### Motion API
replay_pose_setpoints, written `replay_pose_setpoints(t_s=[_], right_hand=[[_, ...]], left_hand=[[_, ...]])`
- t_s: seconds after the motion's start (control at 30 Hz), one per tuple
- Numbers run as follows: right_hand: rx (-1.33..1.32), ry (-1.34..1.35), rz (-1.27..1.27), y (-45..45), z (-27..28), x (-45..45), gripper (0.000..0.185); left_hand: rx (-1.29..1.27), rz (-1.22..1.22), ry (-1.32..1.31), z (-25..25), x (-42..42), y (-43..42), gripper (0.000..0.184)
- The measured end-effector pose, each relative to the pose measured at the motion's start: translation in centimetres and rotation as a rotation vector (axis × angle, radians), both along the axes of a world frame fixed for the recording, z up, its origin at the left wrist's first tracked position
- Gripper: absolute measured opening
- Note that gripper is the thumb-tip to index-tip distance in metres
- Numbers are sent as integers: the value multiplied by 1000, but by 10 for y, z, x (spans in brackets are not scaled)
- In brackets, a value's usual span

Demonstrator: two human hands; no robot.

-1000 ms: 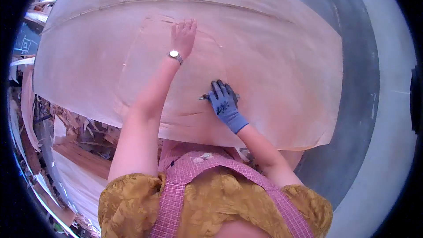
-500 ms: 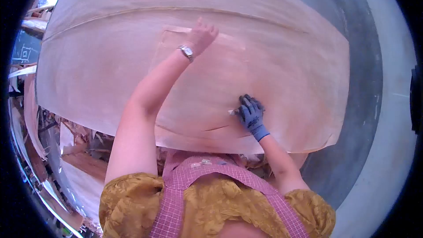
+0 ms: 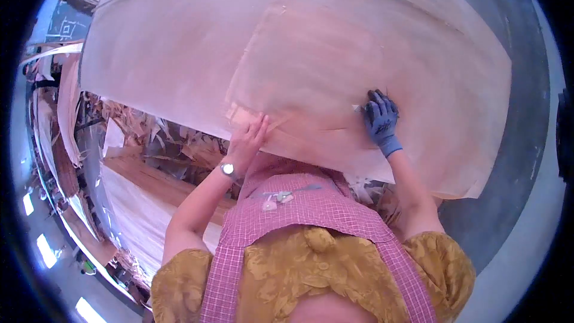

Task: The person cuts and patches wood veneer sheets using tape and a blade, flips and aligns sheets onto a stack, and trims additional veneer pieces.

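A large thin wood veneer sheet [image 3: 161, 48] spreads out in front of me. A paler rectangular veneer patch [image 3: 311, 54] lies on it, its left edge slightly raised. My left hand [image 3: 248, 137] is bare, with a watch at the wrist. Its fingers stretch flat over the patch's near left corner, at the sheet's front edge. To the right, my right hand [image 3: 381, 119] wears a blue-grey glove with dark fingertips. Its fingers are curled down against the sheet. A small pale pointed piece [image 3: 357, 107] sticks out by the thumb; what the hand holds is mostly hidden.
Torn veneer scraps [image 3: 197, 146] lie below the sheet's front edge and along the left. A stack of pale boards or sheets [image 3: 149, 197] stands at the lower left. The dark grey surface [image 3: 514, 84] curves past the sheet on the right. A crease crosses the sheet's far part.
My left hand has come down from the patch's far edge to its near left corner, fingers now flat. The view has shifted; my right hand remains by the same slit in the veneer.
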State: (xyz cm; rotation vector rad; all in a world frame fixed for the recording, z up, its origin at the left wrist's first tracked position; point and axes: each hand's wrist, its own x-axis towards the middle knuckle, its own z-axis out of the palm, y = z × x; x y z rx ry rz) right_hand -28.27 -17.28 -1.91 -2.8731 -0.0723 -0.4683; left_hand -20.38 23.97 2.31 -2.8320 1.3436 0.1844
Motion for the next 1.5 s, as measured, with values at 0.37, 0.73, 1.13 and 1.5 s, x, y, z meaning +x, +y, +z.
replay_pose_setpoints(t_s=[0.37, 0.73, 1.13, 1.5], right_hand=[[-59, 28, 3, 6, 11, -7, 32], [-156, 179, -89, 19, 32, 12, 24], [-225, 206, -585, 125, 50, 106, 35], [458, -89, -443, 441, 77, 268, 29]], left_hand=[[-56, -84, -47, 13, -5, 0, 35], [-81, 953, 423, -15, -132, 316, 25], [-413, 1283, 766, -27, 37, 527, 62], [-1060, 636, 60, 131, 453, 655, 31]])
